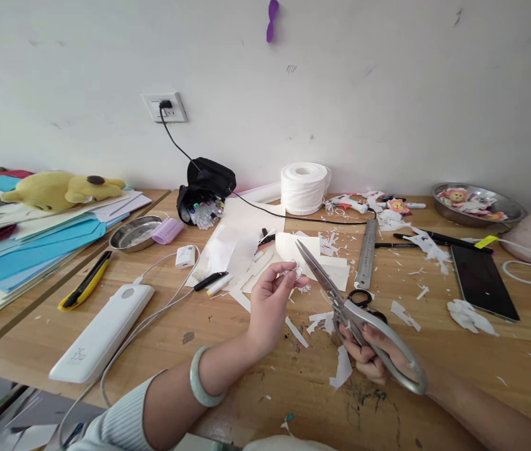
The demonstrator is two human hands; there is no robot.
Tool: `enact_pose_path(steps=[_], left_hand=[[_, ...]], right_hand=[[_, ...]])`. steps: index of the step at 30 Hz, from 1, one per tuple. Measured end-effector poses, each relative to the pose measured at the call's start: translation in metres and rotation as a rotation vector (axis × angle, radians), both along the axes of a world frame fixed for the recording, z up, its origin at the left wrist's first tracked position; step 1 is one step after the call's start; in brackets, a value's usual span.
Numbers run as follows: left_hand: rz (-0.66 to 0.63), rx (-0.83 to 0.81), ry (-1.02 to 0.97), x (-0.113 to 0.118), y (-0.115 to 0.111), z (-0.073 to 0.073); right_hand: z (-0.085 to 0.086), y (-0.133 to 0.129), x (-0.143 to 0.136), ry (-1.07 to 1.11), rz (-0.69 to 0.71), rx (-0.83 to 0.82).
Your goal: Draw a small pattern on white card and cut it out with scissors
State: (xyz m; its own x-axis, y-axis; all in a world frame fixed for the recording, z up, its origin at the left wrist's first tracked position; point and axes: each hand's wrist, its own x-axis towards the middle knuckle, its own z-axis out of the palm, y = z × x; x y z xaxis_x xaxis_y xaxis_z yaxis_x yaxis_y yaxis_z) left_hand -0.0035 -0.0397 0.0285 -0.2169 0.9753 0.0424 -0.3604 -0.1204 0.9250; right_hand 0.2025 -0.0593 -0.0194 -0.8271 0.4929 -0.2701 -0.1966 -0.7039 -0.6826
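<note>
Large metal scissors [335, 299] are in my right hand [371, 351], its fingers wrapped round the handles. Their blades point up and to the left and look nearly closed. My left hand [272, 297] pinches a small paper cutout [297, 269] with thin dark line drawing, just left of the blades. The cutout is partly hidden by the fingers. Behind it lie cream paper pieces [293, 245]. Under the big scissors, a black-handled pair [360, 297] rests on the table.
White paper scraps [341, 368] litter the wooden table. A steel ruler [366, 254], white roll [303, 188] and black pen pouch [206, 191] stand farther back. At left lie a power bank [103, 332] and yellow cutter [85, 280]; at right, a phone [484, 282] and metal dish [476, 216].
</note>
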Motion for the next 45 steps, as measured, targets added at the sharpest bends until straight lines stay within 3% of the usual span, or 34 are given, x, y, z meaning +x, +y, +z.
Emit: enact_pose_path(steps=[5,9,24,33,40,45], left_hand=[[0.004,0.017,0.004,-0.001,0.001,0.001],[0.002,0.043,0.035,-0.003,0.002,0.003],[0.029,0.039,0.079,-0.005,0.001,0.009],[-0.016,0.070,0.083,-0.005,0.000,0.006],[-0.001,0.045,0.098,-0.003,-0.001,0.006],[-0.013,0.044,0.085,-0.002,-0.001,0.005]], right_hand=[[-0.009,0.002,0.007,0.130,0.051,-0.028],[-0.011,0.000,0.011,0.100,0.082,0.014],[0.010,-0.005,0.003,-0.097,0.027,-0.032],[0.013,-0.006,0.002,-0.142,0.004,-0.036],[0.024,-0.004,-0.004,-0.220,0.004,0.107],[0.022,-0.004,-0.007,-0.218,0.024,0.152]])
